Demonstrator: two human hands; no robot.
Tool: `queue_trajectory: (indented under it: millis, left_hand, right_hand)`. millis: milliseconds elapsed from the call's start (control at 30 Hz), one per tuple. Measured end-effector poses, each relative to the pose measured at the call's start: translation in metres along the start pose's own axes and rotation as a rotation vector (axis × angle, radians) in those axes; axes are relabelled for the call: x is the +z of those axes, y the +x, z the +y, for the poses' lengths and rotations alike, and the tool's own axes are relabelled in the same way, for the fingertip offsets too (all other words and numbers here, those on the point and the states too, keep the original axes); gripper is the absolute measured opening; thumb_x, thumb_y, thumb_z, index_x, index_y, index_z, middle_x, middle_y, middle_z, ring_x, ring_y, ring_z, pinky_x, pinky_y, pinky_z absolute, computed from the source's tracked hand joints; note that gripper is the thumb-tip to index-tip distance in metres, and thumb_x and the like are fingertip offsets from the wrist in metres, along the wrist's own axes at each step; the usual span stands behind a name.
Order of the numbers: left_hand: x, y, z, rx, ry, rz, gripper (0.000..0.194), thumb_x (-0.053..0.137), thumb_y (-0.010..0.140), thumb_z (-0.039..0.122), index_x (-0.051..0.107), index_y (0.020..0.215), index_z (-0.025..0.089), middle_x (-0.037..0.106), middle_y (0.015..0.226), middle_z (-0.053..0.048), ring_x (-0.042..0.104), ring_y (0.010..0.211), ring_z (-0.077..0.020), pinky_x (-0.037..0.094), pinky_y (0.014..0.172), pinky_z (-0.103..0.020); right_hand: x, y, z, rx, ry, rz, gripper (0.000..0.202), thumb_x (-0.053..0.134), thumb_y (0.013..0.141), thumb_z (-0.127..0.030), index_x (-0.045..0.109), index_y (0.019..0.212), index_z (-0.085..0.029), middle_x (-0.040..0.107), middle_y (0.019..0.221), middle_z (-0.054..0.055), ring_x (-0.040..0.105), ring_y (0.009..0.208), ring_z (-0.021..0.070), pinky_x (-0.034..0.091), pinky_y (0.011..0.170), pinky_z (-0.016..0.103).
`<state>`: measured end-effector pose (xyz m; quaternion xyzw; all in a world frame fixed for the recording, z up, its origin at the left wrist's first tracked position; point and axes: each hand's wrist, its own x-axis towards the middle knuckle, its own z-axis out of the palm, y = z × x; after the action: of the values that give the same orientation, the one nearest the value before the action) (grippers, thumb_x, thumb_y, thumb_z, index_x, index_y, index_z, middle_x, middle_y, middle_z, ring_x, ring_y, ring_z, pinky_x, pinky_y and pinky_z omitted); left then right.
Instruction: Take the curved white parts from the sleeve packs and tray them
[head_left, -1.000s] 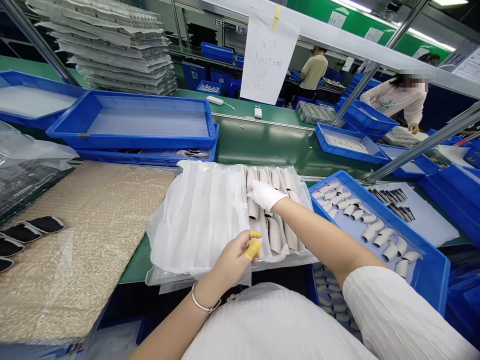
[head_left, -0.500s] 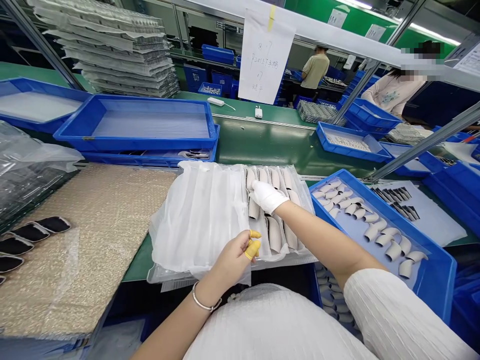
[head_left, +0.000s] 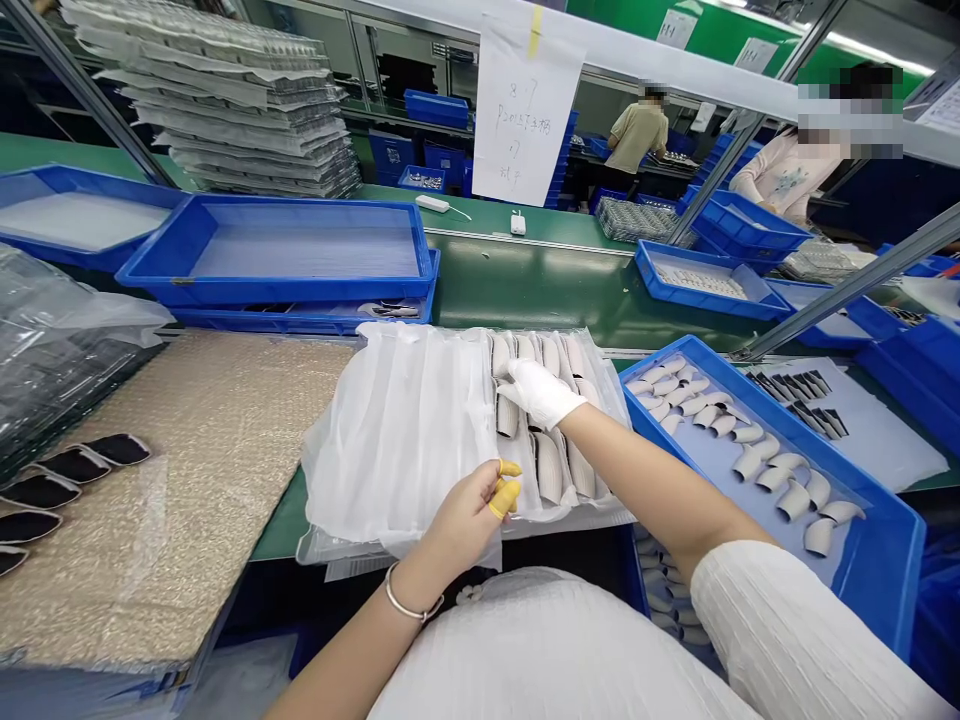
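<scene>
A clear tray (head_left: 619, 400) lined with white tissue paper (head_left: 405, 430) lies in front of me; its right part shows rows of curved beige pieces (head_left: 550, 470). My right hand (head_left: 536, 392), in a white glove, reaches over these rows with its fingertips at a piece in the left column; whether it grips one is hidden. My left hand (head_left: 484, 500) has yellow covers on two fingers and hovers over the tray's near side, beside the paper's edge. Its fingers are curled together, and anything between them is too small to make out.
Bubble wrap (head_left: 187, 480) with black pieces (head_left: 64, 465) lies left. A blue tray (head_left: 892, 540) of curved pieces stands right. Behind are blue trays (head_left: 307, 290), a tray stack (head_left: 247, 110), a hanging paper (head_left: 525, 110), metal bars and two people (head_left: 637, 135).
My right hand has shifted very slightly, with its fingertips a little farther from the piece. The view has turned slightly. My left hand stays where it was.
</scene>
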<state>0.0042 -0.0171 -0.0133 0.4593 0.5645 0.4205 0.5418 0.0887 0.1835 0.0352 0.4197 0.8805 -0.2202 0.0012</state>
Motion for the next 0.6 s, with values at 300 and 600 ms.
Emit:
queue_trajectory:
  millis: [300, 600]
  left_hand:
    - [-0.001, 0.004, -0.005, -0.006, 0.057, 0.005, 0.042, 0.049, 0.095, 0.055, 0.059, 0.115, 0.02, 0.062, 0.077, 0.0, 0.061, 0.074, -0.0196, 0.051, 0.074, -0.035]
    - [0.005, -0.002, 0.005, -0.031, 0.053, 0.186, 0.046, 0.055, 0.087, 0.062, 0.063, 0.107, 0.021, 0.06, 0.073, -0.001, 0.06, 0.072, -0.0206, 0.053, 0.071, -0.034]
  right_hand:
    - [0.026, -0.021, 0.005, -0.255, -0.228, 0.015, 0.035, 0.059, 0.097, -0.029, 0.066, 0.122, -0.005, 0.061, 0.119, 0.022, 0.053, 0.117, 0.0345, 0.037, 0.104, 0.047]
    - [-0.018, -0.04, 0.063, -0.215, 0.353, 0.307, 0.029, 0.054, 0.1, -0.037, 0.07, 0.112, -0.016, 0.069, 0.104, 0.005, 0.061, 0.096, 0.0166, 0.043, 0.087, 0.025]
